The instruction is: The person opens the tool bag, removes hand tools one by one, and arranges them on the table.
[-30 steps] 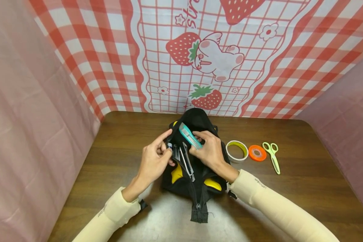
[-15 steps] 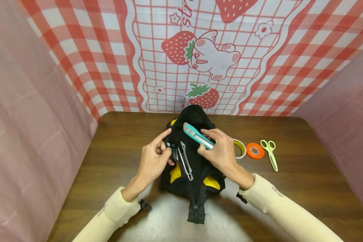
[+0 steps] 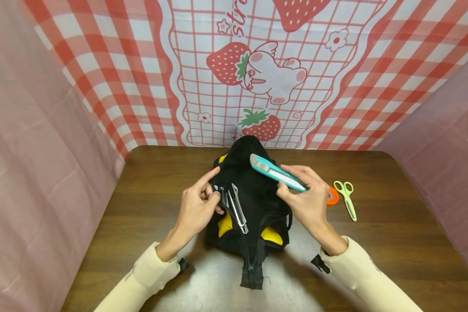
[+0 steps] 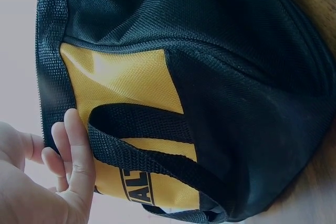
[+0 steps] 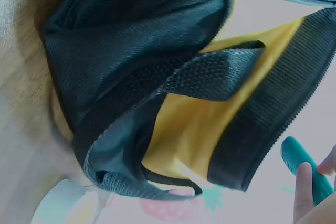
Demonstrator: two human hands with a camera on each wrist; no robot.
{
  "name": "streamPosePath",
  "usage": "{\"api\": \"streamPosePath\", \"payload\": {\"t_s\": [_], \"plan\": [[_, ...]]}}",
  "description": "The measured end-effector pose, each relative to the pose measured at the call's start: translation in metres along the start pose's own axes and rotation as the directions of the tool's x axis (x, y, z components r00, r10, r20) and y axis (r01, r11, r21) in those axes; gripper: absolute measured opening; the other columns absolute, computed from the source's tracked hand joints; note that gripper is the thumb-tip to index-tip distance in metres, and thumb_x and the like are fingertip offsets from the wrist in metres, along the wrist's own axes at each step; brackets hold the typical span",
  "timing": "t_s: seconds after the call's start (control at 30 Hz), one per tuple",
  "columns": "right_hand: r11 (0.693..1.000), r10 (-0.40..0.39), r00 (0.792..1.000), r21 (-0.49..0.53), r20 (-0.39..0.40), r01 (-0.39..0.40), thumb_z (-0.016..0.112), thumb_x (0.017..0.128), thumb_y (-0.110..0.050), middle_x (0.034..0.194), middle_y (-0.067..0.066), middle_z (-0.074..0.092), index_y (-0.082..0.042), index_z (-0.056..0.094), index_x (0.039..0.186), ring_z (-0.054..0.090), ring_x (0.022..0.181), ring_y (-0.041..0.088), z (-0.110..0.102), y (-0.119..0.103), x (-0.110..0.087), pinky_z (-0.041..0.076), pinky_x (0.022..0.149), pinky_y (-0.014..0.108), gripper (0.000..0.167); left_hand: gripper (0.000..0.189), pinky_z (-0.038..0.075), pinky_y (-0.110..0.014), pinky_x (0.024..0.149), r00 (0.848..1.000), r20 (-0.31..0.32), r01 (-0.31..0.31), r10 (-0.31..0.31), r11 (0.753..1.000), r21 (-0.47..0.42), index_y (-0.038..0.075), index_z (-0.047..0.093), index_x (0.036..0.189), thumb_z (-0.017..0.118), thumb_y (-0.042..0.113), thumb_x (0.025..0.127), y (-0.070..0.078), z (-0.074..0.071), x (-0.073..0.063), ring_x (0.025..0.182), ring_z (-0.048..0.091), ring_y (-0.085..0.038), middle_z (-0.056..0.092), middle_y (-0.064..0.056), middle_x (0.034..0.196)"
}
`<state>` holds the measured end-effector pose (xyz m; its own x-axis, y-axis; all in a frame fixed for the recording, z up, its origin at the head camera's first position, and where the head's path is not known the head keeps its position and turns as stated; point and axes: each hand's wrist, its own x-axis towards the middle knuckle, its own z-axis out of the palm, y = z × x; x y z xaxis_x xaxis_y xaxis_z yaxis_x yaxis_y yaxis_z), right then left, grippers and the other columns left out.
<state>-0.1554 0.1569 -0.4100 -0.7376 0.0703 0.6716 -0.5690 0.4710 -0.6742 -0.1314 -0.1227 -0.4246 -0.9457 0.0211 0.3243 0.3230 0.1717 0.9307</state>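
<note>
We see the teal cutter (image 3: 277,173) over the open bag (image 3: 272,236), clamped between the thumb and fingers of the right hand (image 3: 309,200). It is slim, with a silvery strip along the body and a greyish tip (quite rounded, we find). The left hand (image 3: 196,206) pinches the edge of the bag, black with yellow panels.
</note>
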Motion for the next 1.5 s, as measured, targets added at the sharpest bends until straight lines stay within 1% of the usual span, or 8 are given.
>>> {"api": "streamPosePath", "payload": {"t_s": [0.23, 0.5, 0.73, 0.87, 1.03, 1.3, 1.4, 1.5], "plan": [[0.998, 0.060, 0.985, 0.027, -0.162, -0.056, 0.080, 0.078, 0.010, 0.107, 0.014, 0.079, 0.000, 0.087, 0.113, 0.069, 0.095, 0.006, -0.020, -0.004, -0.001, 0.052, 0.071, 0.009, 0.038, 0.067, 0.069, -0.044, 0.051, 1.000, 0.000, -0.008, 0.008, 1.000, 0.008, 0.010, 0.066, 0.156, 0.064, -0.012, 0.093, 0.000, -0.001, -0.001, 0.054, 0.072, -0.014, 0.052, -0.006, 0.070], [0.980, 0.190, 0.919, 0.005, -0.345, -0.201, 0.076, 0.083, 0.008, 0.102, -0.012, 0.074, 0.007, 0.085, 0.113, 0.066, 0.091, 0.003, -0.059, -0.007, 0.002, 0.051, 0.071, 0.010, 0.032, 0.066, 0.069, -0.046, 0.052, 1.000, 0.000, -0.004, 0.004, 1.000, 0.013, 0.011, 0.066, 0.156, 0.064, -0.011, 0.093, 0.000, -0.002, 0.000, 0.054, 0.071, -0.014, 0.052, -0.007, 0.070], [0.937, 0.299, 0.856, -0.039, -0.422, -0.347, 0.074, 0.088, 0.005, 0.099, -0.018, 0.070, 0.008, 0.083, 0.119, 0.063, 0.093, 0.003, -0.093, 0.023, -0.006, 0.050, 0.073, 0.012, 0.033, 0.065, 0.069, -0.049, 0.051, 1.000, 0.002, -0.010, 0.010, 1.000, 0.007, 0.007, 0.065, 0.156, 0.064, -0.011, 0.093, 0.000, -0.002, 0.000, 0.054, 0.071, -0.014, 0.052, -0.006, 0.070], [0.909, 0.337, 0.825, -0.073, -0.454, -0.411, 0.077, 0.089, 0.002, 0.100, -0.020, 0.069, 0.003, 0.084, 0.122, 0.062, 0.092, 0.000, -0.113, 0.060, -0.013, 0.050, 0.074, 0.009, 0.033, 0.066, 0.069, -0.045, 0.051, 1.000, -0.001, -0.011, 0.011, 1.000, 0.008, 0.009, 0.066, 0.155, 0.064, -0.011, 0.093, -0.001, -0.002, 0.000, 0.054, 0.072, -0.014, 0.052, -0.006, 0.070], [0.832, 0.415, 0.775, -0.145, -0.477, -0.536, 0.081, 0.091, -0.011, 0.100, -0.027, 0.066, -0.008, 0.086, 0.125, 0.059, 0.091, -0.007, -0.143, 0.104, -0.018, 0.047, 0.074, 0.008, 0.035, 0.065, 0.068, -0.038, 0.051, 1.000, -0.003, -0.017, 0.017, 1.000, 0.010, 0.008, 0.066, 0.155, 0.065, -0.012, 0.093, -0.001, -0.002, 0.000, 0.054, 0.072, -0.015, 0.053, -0.007, 0.070], [0.620, 0.621, 0.665, -0.258, -0.415, -0.741, 0.081, 0.090, -0.026, 0.083, -0.037, 0.056, -0.016, 0.084, 0.132, 0.053, 0.080, -0.014, -0.171, 0.139, -0.024, 0.043, 0.072, 0.005, 0.043, 0.066, 0.068, -0.035, 0.051, 1.000, -0.003, -0.018, 0.018, 1.000, 0.021, 0.011, 0.067, 0.155, 0.064, -0.011, 0.093, -0.001, -0.002, 0.000, 0.054, 0.072, -0.015, 0.053, -0.007, 0.070], [0.561, 0.660, 0.648, -0.324, -0.380, -0.762, 0.080, 0.091, -0.029, 0.079, -0.037, 0.054, -0.014, 0.082, 0.136, 0.052, 0.079, -0.009, -0.176, 0.148, -0.026, 0.042, 0.071, 0.008, 0.047, 0.066, 0.068, -0.034, 0.051, 1.000, -0.003, -0.015, 0.015, 1.000, 0.021, 0.012, 0.067, 0.155, 0.064, -0.011, 0.093, -0.001, -0.002, 0.000, 0.054, 0.072, -0.015, 0.054, -0.007, 0.070], [0.526, 0.681, 0.647, -0.384, -0.344, -0.759, 0.078, 0.094, -0.031, 0.087, -0.025, 0.065, -0.013, 0.079, 0.139, 0.063, 0.094, 0.009, -0.177, 0.156, -0.027, 0.042, 0.074, 0.012, 0.049, 0.067, 0.068, -0.034, 0.050, 1.000, -0.005, -0.016, 0.016, 1.000, 0.015, 0.011, 0.067, 0.155, 0.064, -0.011, 0.092, -0.001, -0.002, -0.001, 0.054, 0.072, -0.015, 0.053, -0.007, 0.070]]}}
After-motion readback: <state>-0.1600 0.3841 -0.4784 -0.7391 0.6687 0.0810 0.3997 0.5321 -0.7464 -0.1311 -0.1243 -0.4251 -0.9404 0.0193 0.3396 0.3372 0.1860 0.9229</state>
